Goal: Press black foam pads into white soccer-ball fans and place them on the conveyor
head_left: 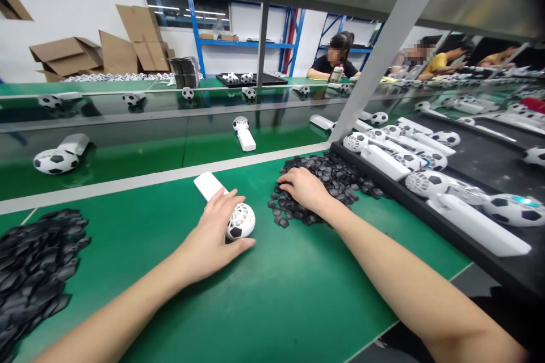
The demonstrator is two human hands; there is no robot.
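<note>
Head view. The football unit [242,220] lies on the green counter [272,300], near the middle of the work area. Its ball end, with white mesh and black patches, points toward the lower right; its white handle [208,184] extends to the upper left, partly covered.

The left hand [210,232] rests over the unit where handle and ball meet. Its fingers are curved closely around the unit, with the thumb [240,245] along the near side of the ball.

The right hand [306,186] is at the heap of small black pieces [330,169], fingers bent down among them. Whether the fingers hold a piece cannot be told.

A second pile of larger black pieces [36,272] lies at the left edge of the counter. To the right, a black tray [462,249] holds several white units with football ends, placed side by side; its edge adjoins the small-piece heap.

Beyond the pale rail [128,181], further units lie spaced apart on a glossy green surface [170,139]. Co-workers [336,62] sit at the far side, upper right. Cardboard boxes [68,57] stand at the upper left.
</note>
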